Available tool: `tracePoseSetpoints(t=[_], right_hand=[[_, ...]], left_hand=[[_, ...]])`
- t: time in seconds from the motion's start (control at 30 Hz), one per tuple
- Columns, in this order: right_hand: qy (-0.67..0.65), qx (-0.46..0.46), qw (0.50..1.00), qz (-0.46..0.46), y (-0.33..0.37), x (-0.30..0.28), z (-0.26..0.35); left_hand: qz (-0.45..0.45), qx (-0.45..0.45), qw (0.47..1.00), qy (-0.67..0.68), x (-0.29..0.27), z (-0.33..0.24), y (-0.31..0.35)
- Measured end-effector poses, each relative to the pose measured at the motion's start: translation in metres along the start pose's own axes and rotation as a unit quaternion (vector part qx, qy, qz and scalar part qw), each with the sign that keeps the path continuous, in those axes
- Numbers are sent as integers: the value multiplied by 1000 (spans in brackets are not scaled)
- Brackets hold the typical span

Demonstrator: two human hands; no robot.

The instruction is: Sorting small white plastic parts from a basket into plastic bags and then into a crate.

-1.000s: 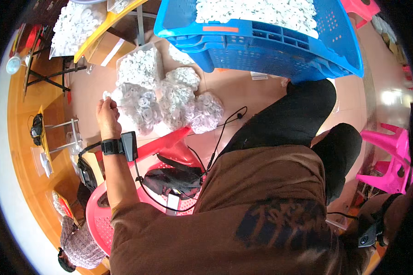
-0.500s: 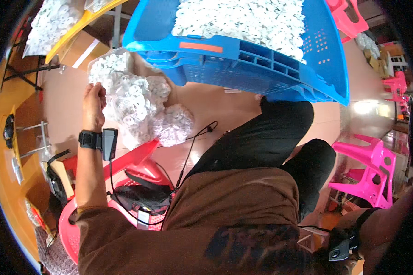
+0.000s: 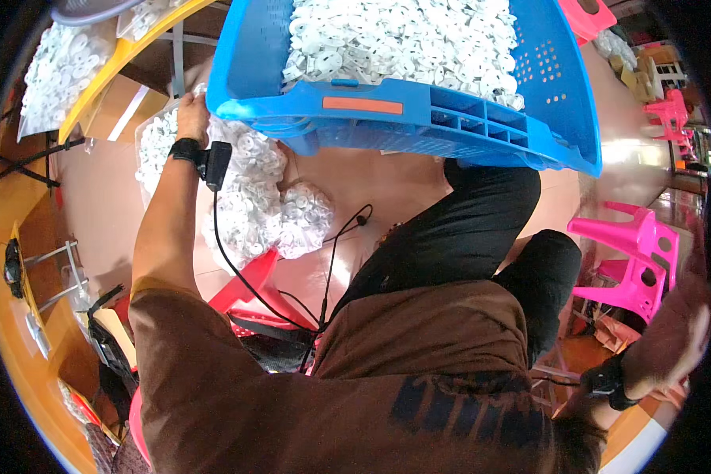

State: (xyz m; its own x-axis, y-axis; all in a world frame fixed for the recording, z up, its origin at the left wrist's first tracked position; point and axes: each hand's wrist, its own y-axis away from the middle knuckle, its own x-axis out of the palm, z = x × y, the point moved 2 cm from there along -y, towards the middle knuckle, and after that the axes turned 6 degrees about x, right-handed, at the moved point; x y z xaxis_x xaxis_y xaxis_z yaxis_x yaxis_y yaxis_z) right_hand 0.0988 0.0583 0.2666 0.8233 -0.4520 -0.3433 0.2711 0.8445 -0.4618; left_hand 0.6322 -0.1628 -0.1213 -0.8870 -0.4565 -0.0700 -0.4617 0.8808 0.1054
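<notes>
My left hand (image 3: pixel 192 118) reaches forward to the upper edge of a clear plastic bag of small white parts (image 3: pixel 156 150), close by the left corner of a blue plastic crate (image 3: pixel 363 107). Its fingers look closed on the bag's plastic, though their tips are partly hidden. A heap of small white flat parts (image 3: pixel 403 43) fills the crate, which is in front of my legs. More bagged white parts (image 3: pixel 304 221) lie under and beside that bag. Out at the right rim, my right hand (image 3: pixel 671 347) is smeared by motion, away from the crate.
Pink plastic stools (image 3: pixel 636 257) stand at the right. At the left are a cardboard box (image 3: pixel 126 110), a yellow-edged surface (image 3: pixel 130 59) bearing bagged white parts, and a red seat (image 3: pixel 253 288). A black cable (image 3: pixel 221 237) runs from my left wrist to my waist.
My left hand has moved forward and right, from the bag's left side to its upper edge near the crate. My right arm has swung, bringing its hand into view at the right.
</notes>
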Motion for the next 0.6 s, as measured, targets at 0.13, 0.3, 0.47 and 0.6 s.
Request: tracePoseSetpoints(t=[0.13,0.3,0.47,0.6], right_hand=[[171,144,975,15,25,-62,-81],[216,364,905,-35,106,-159,-145],[261,490,829,-67,184,-196,-160],[176,619,759,-100,261,-239,-187]], left_hand=[[22,17,999,-33,-30,44,-51],[341,22,937,75,-18,13,-24],[276,-23,959,59,0,11,-7],[216,-47,974,45,4,18,-5]])
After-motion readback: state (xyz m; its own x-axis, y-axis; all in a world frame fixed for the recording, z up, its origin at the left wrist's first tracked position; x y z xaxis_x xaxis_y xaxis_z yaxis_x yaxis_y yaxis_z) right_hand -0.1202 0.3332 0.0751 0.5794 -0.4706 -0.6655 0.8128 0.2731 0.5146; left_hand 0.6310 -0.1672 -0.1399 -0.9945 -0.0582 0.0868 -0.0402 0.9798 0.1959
